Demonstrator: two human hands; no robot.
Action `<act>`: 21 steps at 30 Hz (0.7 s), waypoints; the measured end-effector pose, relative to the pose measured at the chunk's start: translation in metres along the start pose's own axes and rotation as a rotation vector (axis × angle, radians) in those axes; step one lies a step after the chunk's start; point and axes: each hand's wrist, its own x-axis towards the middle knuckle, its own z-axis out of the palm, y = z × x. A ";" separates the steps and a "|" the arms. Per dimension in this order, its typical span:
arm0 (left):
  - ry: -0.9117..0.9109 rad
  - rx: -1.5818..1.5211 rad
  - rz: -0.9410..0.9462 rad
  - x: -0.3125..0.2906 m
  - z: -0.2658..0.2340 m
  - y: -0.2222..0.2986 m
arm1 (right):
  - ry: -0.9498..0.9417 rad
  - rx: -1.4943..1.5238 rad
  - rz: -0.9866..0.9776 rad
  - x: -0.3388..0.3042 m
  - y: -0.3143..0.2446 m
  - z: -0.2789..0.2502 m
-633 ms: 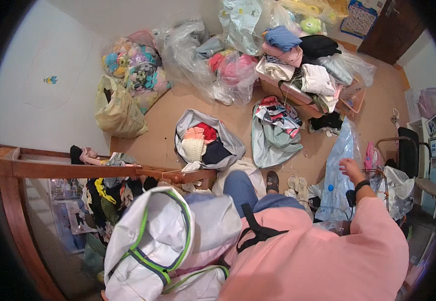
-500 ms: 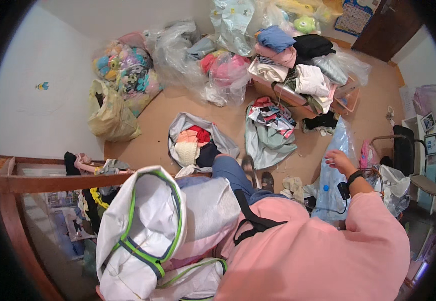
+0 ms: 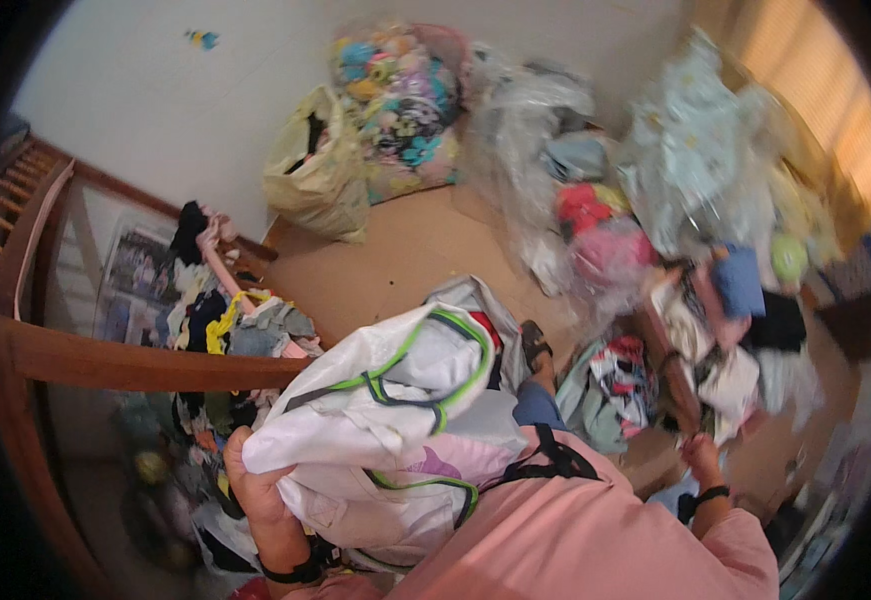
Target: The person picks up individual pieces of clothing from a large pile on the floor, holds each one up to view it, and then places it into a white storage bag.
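A big white fabric storage bag [image 3: 345, 430] with green and dark blue edging lies tilted against my lap, its flap raised. My left hand [image 3: 257, 485] is closed on the white fabric at its lower left edge. Pale pink cloth with a purple print [image 3: 442, 460] shows between the bag's folds. My right hand [image 3: 700, 457] is held out to the right, above the floor and near a heap of folded clothes [image 3: 730, 390]. It is blurred, so how its fingers are set is unclear, and I see nothing held in it.
A wooden rail [image 3: 155, 368] runs on my left, with piled clothes [image 3: 240, 320] beside it. Ahead stand a yellowish plastic bag [image 3: 315, 190], a bag of plush toys [image 3: 410, 110] and clear plastic bags [image 3: 525, 120]. A grey-green bag with clothes [image 3: 595, 400] lies right of my foot.
My view has swung left. My left hand, nearly hidden before, now shows gripping the white bag, which has shifted and folded over. My right hand has moved lower and nearer the clothes heap.
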 end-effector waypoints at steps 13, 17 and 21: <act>0.593 0.066 0.015 0.065 0.028 0.044 | -0.416 -0.427 -0.207 0.125 -0.365 0.313; 0.917 0.025 0.024 0.086 0.058 0.029 | -0.501 -0.561 -0.290 0.136 -0.443 0.426; 0.812 0.117 -0.007 0.122 0.052 0.011 | -0.649 -0.699 -0.265 0.147 -0.479 0.531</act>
